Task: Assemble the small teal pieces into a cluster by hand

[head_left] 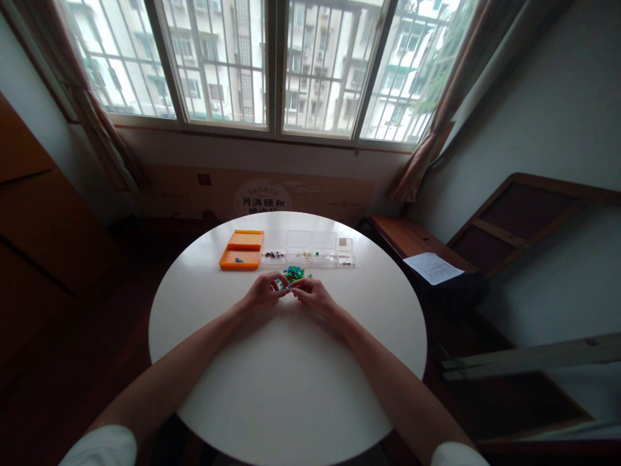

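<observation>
A heap of small green and blue plastic pieces [294,273] lies on the white round table, just beyond my fingertips. My left hand [266,288] is closed in a pinch, its thumb and forefinger curved toward the middle. My right hand [314,294] pinches from the other side, and the fingertips of both hands meet at a tiny blue piece [290,287]. Its exact shape is too small to make out. Part of the heap is hidden behind my fingers.
Behind the heap stands an open orange case [240,264] with a few blue pieces inside. Beside it are open clear compartment boxes [323,259] holding dark, pale and green bits. The round table [286,375] has its edge all round. A paper sheet [433,268] rests on a wooden surface at right.
</observation>
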Motion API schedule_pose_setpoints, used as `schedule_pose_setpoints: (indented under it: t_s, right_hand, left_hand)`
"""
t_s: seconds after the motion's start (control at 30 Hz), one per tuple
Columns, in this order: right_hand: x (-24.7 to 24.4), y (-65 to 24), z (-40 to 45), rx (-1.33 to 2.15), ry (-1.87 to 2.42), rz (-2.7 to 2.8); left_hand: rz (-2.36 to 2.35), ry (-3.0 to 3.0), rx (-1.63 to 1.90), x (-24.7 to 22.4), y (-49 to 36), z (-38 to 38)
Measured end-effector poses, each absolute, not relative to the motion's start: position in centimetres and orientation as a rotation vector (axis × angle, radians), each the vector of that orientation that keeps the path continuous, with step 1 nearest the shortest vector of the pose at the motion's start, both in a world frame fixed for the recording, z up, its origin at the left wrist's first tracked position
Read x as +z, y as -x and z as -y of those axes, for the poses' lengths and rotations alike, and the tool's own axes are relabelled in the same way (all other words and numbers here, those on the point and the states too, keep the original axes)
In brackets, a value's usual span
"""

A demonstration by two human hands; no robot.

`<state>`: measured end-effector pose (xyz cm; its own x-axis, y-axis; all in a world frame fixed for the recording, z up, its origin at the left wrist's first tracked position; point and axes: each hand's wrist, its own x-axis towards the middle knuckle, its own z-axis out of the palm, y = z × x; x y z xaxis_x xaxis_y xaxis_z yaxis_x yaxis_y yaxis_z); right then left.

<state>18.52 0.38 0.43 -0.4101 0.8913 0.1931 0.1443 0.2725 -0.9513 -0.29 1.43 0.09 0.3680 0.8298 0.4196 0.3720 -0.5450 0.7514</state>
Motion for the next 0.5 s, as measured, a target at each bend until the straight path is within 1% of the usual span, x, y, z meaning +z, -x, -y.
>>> schedule_pose_setpoints:
  t_s: [0.5]
  right_hand:
    - [0.38, -18.59, -0.35, 1.209, 0.935, 1.744]
  left_hand:
    - [-1.053, -2.097, 1.099, 0.13, 0.39, -1.45]
